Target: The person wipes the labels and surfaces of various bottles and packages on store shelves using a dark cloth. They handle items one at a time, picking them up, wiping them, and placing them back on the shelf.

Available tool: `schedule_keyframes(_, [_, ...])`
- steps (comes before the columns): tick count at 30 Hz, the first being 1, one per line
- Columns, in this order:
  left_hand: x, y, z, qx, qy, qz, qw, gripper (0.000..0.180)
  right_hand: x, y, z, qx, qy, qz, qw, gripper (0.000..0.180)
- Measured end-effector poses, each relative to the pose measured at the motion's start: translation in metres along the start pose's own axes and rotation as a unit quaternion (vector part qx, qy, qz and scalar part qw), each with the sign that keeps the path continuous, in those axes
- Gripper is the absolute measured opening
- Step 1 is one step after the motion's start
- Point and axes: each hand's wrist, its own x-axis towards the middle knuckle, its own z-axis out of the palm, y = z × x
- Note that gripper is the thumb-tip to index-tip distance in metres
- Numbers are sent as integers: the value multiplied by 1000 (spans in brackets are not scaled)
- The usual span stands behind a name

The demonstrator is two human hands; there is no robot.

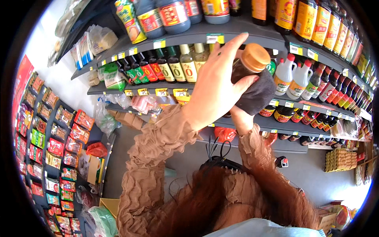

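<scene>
Dark glass or plastic, I cannot tell which, makes up the bottle (pixel 246 75) held up in front of the middle shelf (pixel 276 123), and its orange screw cap (pixel 255 57) points up and a little to the right. The left hand (pixel 215 85) lies flat against the near side of the bottle, thumb pressing the shoulder just below the cap, index finger stretched up toward the yellow price tag (pixel 215 38) on the shelf edge above; it steadies rather than clamps. A dark grey cloth (pixel 258 94) wraps the lower body. The right hand (pixel 241 118) comes up from beneath, mostly hidden behind the cloth and the left palm, so I cannot tell whether it is closed around the base or only cupping it.

Judging by the dark fill reaching the neck, the bottle is probably full of sauce and fairly heavy for its size. Its body looks rigid, smooth and glossy, so bare skin could slide on it, and if it is glass a drop onto the grey floor (pixel 312 170) would likely break it. The safest hold seems to be low around the body, where the cloth adds friction, with a second support at the shoulder; the cap alone is too narrow to carry the weight.

Rows of similar dark sauce bottles (pixel 158 67) and white vinegar jugs (pixel 294 77) stand close behind
</scene>
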Motion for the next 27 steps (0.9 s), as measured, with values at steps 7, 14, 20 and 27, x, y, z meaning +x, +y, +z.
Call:
schedule_keyframes(7, [-166, -76, -75, -130, 79, -138, 979, 74, -25, -22, 64, 336, 123, 59, 932, 36])
schedule_keyframes(14, [-224, -87, -86, -270, 177, -133, 937, 68, -63, -21, 112, 407, 113, 170, 890, 40])
schedule_keyframes(20, [-261, -87, -117, -61, 207, -77, 973, 62, -36, -59, 112, 290, 118, 143, 939, 28])
schedule_keyframes(27, [-261, -61, -115, -401, 194, -295, 845, 60, -17, -63, 88, 265, 36, 150, 952, 27])
